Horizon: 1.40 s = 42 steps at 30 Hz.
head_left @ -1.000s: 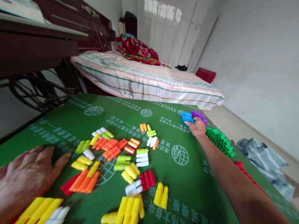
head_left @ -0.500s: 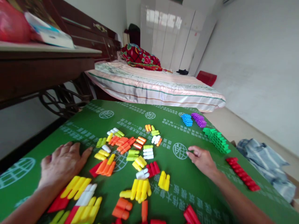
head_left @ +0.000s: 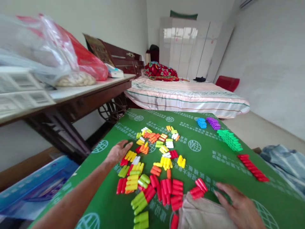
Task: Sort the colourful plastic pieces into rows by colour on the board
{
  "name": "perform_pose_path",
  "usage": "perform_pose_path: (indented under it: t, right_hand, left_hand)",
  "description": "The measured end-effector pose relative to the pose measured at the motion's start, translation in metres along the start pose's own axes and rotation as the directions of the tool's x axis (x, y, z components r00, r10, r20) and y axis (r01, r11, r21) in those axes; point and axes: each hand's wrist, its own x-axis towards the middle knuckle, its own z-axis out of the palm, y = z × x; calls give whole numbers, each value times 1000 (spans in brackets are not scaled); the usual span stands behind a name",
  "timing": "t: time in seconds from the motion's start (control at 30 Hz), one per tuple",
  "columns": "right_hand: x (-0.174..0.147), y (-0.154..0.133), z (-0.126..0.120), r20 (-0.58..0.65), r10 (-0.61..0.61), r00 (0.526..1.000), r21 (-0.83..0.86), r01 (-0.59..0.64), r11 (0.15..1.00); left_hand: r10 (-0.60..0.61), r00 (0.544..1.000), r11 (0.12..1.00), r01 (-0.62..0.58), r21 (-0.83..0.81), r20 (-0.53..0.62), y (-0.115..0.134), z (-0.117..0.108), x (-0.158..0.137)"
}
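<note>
My left hand (head_left: 119,150) lies on the green board (head_left: 202,168), fingers outstretched, holding nothing. Beside its fingertips are orange peg-shaped plastic pieces (head_left: 144,148) and yellow ones (head_left: 130,156). My right hand (head_left: 240,203) is at the lower right, thumb and forefinger apart, with nothing seen between them. Just left of it lies a beige cloth (head_left: 202,213), with red peg-shaped pieces (head_left: 199,188) at its upper edge. More red pieces (head_left: 166,190) and lime-green pieces (head_left: 139,202) are loosely spread across the near middle.
Along the board's right side sit grouped blue pieces (head_left: 201,123), purple pieces (head_left: 213,123), green pieces (head_left: 229,140) and a red row (head_left: 253,168). A side table (head_left: 95,95) with plastic bags (head_left: 88,60) stands left. Beyond is a bed (head_left: 188,98).
The view has tilted up and turned left, showing more of the side table and the near board. My right hand has moved toward the near edge, beside the cloth. My left hand still rests flat.
</note>
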Motion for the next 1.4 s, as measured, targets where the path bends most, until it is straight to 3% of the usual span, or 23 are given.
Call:
perform_pose_path:
  t: [0.23, 0.5, 0.87, 1.4]
  right_hand:
    - [-28, -28, 4, 41, -111, 993, -106, 114, 988]
    - [-52, -59, 17, 163, -118, 980, -179, 147, 973]
    - [-51, -68, 15, 148, -99, 984, -209, 129, 969]
    - [-52, -68, 17, 125, -98, 987, -200, 122, 972]
  left_hand:
    - [-14, 1000, 987, 16, -157, 14, 25, 8, -69]
    - [-34, 998, 986, 24, -167, -58, 32, 25, -115]
    - [21, 991, 994, -35, -103, -130, 50, 49, -134]
    - [69, 982, 992, -87, -95, -178, 71, 64, -149]
